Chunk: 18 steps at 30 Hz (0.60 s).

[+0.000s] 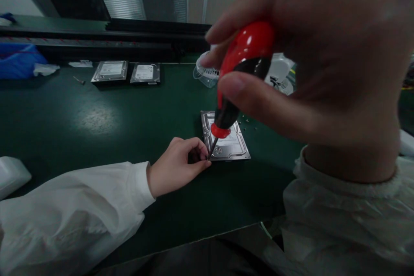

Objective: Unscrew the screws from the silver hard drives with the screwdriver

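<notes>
From my distant seat I take the hard drive [238,150] as my landmark; it lies flat on the green tabletop [129,127], label side up; the right hand [326,64] looms above it and to its right, thumb and fingers closed around the handle of the screwdriver [249,45], whose thin shaft slants down to the drive's near left corner; the left hand [176,166] reaches in from the drive's left, thumb and forefinger drawn nearly together at that same corner, close about the tip; I cannot tell whether they pinch a small part or only steady the tip.

I judge the drive dense and stiff, heavy for its size, its smooth metal inclined to slide; I would hold it by the side edges and spare it knocks; the screwdriver should feel light and firm, best gripped round its fat bulb with the shaft upright.

The handle is glossy red with dark panels, swelling at the top and ending in a red collar; the drive's face is silvery, pressed with curved ridges around a pale label; tiny metal bits, probably screws [245,129], lie scattered just right of it; beyond it stands a clear plastic container [208,79]; far to its left, toward the back, sit a second drive [145,73] and a third drive [110,70].
</notes>
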Available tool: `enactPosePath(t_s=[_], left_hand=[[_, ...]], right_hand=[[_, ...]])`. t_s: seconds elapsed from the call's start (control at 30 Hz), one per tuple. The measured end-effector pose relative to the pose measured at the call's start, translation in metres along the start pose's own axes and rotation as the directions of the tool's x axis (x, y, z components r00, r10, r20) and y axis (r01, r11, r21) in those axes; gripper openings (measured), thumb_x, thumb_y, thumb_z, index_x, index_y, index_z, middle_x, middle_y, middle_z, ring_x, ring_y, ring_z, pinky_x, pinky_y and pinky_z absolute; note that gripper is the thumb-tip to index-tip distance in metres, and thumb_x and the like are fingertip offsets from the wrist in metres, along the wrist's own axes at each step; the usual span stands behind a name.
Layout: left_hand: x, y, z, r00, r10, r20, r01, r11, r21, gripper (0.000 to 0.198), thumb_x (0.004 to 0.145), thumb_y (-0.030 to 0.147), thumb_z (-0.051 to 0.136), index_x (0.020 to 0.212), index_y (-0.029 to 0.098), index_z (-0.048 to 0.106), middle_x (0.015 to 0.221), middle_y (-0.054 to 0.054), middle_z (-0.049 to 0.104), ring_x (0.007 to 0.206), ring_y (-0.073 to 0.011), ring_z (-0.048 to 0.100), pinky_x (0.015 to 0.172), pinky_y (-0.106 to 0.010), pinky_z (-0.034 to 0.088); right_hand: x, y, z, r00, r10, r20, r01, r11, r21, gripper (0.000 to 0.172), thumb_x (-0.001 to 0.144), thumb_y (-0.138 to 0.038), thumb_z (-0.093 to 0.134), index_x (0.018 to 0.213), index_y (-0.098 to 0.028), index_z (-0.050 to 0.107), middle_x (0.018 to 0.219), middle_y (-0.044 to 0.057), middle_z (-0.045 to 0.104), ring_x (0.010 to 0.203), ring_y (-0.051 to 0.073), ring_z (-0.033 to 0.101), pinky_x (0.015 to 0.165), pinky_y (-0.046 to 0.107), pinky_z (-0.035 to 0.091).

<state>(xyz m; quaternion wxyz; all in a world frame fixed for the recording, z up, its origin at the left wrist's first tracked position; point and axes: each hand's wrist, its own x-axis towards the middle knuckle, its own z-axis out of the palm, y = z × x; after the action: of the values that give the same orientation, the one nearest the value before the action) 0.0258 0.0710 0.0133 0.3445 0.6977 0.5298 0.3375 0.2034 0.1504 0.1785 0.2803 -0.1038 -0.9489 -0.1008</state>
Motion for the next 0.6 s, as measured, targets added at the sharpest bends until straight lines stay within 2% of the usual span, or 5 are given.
enactPosePath(t_s=[0.1, 0.27, 0.37, 0.47, 0.6], left_hand=[[-0.001, 0.0, 0.0, 1.0, 0.011, -0.003, -0.011, 1.0, 0.018, 0.014, 0.083, 0.026, 0.072, 0.076, 0.019, 0.061, 0.072, 0.005, 0.062, 0.067, -0.0111, 0.056, 0.07, -0.028, 0.04], [-0.002, 0.0, 0.0, 1.0, -0.01, -0.003, 0.01, 0.999, 0.034, 0.014, 0.083, 0.027, 0.072, 0.077, 0.019, 0.061, 0.072, 0.005, 0.062, 0.068, -0.0117, 0.056, 0.071, -0.029, 0.039], [-0.001, 0.001, 0.0, 1.0, -0.015, 0.007, 0.015, 0.999, 0.032, 0.013, 0.083, 0.026, 0.071, 0.078, 0.019, 0.061, 0.073, 0.005, 0.062, 0.069, -0.0116, 0.056, 0.072, -0.029, 0.04], [-0.001, 0.001, 0.0, 1.0, -0.019, 0.011, 0.019, 1.0, 0.018, 0.012, 0.083, 0.026, 0.071, 0.079, 0.02, 0.062, 0.075, 0.004, 0.063, 0.07, -0.0116, 0.057, 0.071, -0.028, 0.04], [-0.002, 0.0, 0.0, 1.0, -0.02, 0.017, 0.02, 1.0, -0.009, 0.012, 0.083, 0.026, 0.071, 0.079, 0.02, 0.062, 0.074, 0.004, 0.063, 0.07, -0.0117, 0.056, 0.07, -0.027, 0.04]], right_hand=[[-0.001, -0.003, -0.004, 0.997, -0.049, 0.063, 0.045, 0.997, 0.065, 0.058, 0.094, -0.05, 0.012, 0.122, -0.026, 0.056, 0.115, -0.001, 0.061, 0.11, 0.019, 0.065, 0.095, 0.036, 0.057], [-0.008, -0.001, -0.001, 0.997, 0.006, -0.071, -0.01, 0.998, -0.055, 0.05, 0.093, -0.055, 0.03, 0.115, -0.023, 0.06, 0.103, -0.001, 0.062, 0.098, 0.017, 0.065, 0.091, 0.03, 0.055], [-0.004, 0.004, 0.002, 0.998, -0.013, -0.058, 0.016, 0.998, 0.063, 0.075, 0.09, -0.066, 0.01, 0.113, -0.017, 0.063, 0.102, -0.001, 0.065, 0.098, 0.014, 0.066, 0.084, 0.025, 0.054], [0.002, 0.009, 0.0, 0.999, -0.04, 0.014, 0.035, 0.962, 0.27, 0.098, 0.083, -0.064, -0.014, 0.114, -0.011, 0.062, 0.109, 0.002, 0.069, 0.097, 0.012, 0.066, 0.076, 0.023, 0.053], [0.002, 0.01, 0.001, 0.997, 0.008, -0.075, 0.0, 0.994, 0.107, 0.084, 0.089, -0.061, -0.002, 0.101, -0.017, 0.068, 0.088, -0.005, 0.065, 0.082, 0.002, 0.059, 0.07, 0.012, 0.044]])
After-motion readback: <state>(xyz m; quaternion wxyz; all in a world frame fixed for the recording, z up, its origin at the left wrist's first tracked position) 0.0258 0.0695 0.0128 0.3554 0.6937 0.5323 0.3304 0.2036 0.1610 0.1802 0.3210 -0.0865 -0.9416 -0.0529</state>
